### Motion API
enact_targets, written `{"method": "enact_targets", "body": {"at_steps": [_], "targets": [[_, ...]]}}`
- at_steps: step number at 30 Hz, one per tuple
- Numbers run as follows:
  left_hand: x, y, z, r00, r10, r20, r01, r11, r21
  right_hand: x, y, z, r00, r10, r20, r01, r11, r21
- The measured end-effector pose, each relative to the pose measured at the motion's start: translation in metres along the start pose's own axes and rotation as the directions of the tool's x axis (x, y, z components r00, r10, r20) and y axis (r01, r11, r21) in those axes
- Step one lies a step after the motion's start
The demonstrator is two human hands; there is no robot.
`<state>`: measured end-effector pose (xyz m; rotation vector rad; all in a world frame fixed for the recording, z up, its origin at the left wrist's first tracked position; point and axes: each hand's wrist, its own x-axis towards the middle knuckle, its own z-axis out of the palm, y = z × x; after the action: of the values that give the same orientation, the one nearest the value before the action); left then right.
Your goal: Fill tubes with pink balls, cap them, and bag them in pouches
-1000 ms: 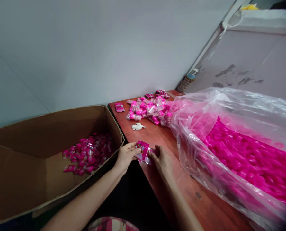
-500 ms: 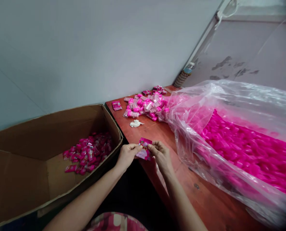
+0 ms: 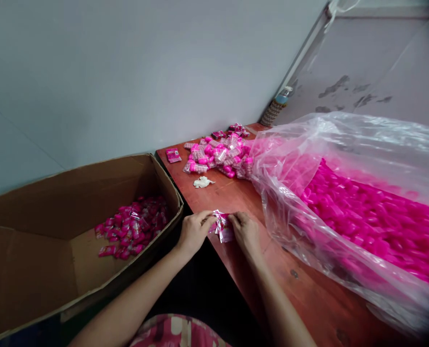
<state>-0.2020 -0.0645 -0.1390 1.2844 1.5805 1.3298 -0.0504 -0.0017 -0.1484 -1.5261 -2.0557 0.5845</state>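
Two hands meet at the lower middle of the frame over one small packet, and most of what surrounds them sits within easy reach of that spot. At the left, an open cardboard box [image 3: 30, 270] stands against the table's near edge with its flaps up, and a heap of finished pink packets [image 3: 133, 231] lies at its far inner corner, close to the hands. The left hand [image 3: 194, 232] comes up from the lower left, its fingers curled and its thumb and fingertips pinching the left side of the clear-wrapped pink packet [image 3: 221, 226], which sits just over the red-brown table [image 3: 308, 308] at its front edge. The right hand [image 3: 245, 231] pinches the packet's other side, so the crinkled wrap is braced between them. Farther up the table lie a small white scrap [image 3: 202, 182], a lone pink card [image 3: 173, 155] and a loose pile of wrapped pink pieces [image 3: 220, 155]. At the right, a big clear plastic bag [image 3: 344, 140] slumps open, full of bright pink pieces [image 3: 373, 217].
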Motion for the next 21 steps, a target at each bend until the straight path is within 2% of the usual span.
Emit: {"method": "enact_targets", "body": {"at_steps": [2, 3, 5, 7, 11, 16, 19, 21], "targets": [[-0.003, 0.003, 0.004, 0.976, 0.196, 0.095, -0.215, 0.942, 0.257, 0.0, 0.004, -0.002, 0.999, 0.034, -0.003, -0.034, 0.997, 0.072], [-0.005, 0.004, 0.007, 0.956, 0.25, 0.155, -0.291, 0.886, 0.362, 0.0, 0.006, -0.002, 0.999, 0.053, -0.007, -0.052, 0.994, 0.097], [-0.009, 0.003, 0.011, 0.926, 0.293, 0.237, -0.376, 0.767, 0.52, 0.0, 0.01, -0.005, 0.996, 0.085, -0.024, -0.081, 0.991, 0.11], [-0.012, 0.0, 0.012, 0.915, 0.305, 0.264, -0.404, 0.69, 0.6, 0.0, 0.013, -0.007, 0.994, 0.1, -0.046, -0.095, 0.99, 0.101], [-0.013, -0.003, 0.01, 0.908, 0.356, 0.223, -0.412, 0.655, 0.634, 0.0, 0.016, -0.011, 0.994, 0.063, -0.085, -0.056, 0.996, 0.075], [-0.013, -0.003, 0.015, 0.855, 0.427, 0.295, -0.509, 0.58, 0.637, -0.004, 0.019, 0.001, 0.986, -0.16, -0.054, 0.161, 0.987, 0.004], [-0.016, -0.005, 0.02, 0.882, 0.397, 0.254, -0.46, 0.611, 0.644, -0.006, 0.021, 0.01, 0.986, -0.152, -0.063, 0.15, 0.988, -0.032], [-0.018, -0.006, 0.02, 0.893, 0.389, 0.228, -0.441, 0.647, 0.622, -0.006, 0.022, 0.013, 0.991, -0.117, -0.063, 0.118, 0.993, 0.012]]}}
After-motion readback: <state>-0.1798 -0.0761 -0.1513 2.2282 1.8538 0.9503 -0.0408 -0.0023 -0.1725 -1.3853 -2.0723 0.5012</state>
